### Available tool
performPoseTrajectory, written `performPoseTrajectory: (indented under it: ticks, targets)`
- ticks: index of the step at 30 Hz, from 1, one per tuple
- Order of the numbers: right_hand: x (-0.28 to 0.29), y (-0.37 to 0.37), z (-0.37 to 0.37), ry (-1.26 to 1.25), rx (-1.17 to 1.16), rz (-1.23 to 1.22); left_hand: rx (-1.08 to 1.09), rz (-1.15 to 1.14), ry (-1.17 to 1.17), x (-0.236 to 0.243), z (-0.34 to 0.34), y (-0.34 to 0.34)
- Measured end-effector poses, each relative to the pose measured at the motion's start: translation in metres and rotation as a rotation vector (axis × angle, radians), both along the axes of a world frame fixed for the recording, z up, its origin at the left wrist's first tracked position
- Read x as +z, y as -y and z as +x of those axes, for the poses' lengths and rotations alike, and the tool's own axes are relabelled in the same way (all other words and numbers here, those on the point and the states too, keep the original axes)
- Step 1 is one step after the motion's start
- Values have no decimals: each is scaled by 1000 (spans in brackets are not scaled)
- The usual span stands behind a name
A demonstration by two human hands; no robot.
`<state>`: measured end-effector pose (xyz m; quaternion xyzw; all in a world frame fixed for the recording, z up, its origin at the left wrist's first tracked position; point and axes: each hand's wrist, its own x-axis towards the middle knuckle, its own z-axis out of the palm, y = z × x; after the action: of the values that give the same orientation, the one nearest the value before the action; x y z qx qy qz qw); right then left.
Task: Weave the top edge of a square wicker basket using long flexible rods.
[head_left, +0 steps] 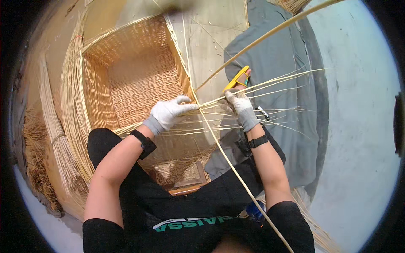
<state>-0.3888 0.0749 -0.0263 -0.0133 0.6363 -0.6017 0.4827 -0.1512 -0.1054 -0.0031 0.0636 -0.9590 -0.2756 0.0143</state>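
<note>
A rectangular wicker basket (139, 84) stands in front of me, its open top facing up. My left hand (168, 113), in a white glove, is closed at the basket's right rim, thumb and fingertip pinching a wicker strand where several cross. Just right of it, my gloved right hand (240, 107) is closed around loose wicker strands (282, 80) that fan out to the right. A yellow-handled hand tool (237, 80) shows at the right hand's fingers; whether it is gripped or lies behind them, I cannot tell. One thicker cane (236, 170) runs from the rim toward my right shoulder.
Long bundles of wicker rods (76, 97) lie along the basket's left side. Another thick cane (261, 40) juts up to the far right. Grey cloth (278, 50) covers the floor at right. Wicker scraps (171, 170) lie between my legs, beside a wooden piece (187, 192).
</note>
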Motion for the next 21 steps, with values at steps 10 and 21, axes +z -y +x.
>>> performPoseTrajectory:
  ticks: [10,21]
  targets:
    - [97,76,49,-1583,744,-374,-28,-28,-135,-19,2,6]
    - [50,55,26,-1554,771,-463,-43,-270,-141,-16,2,-6]
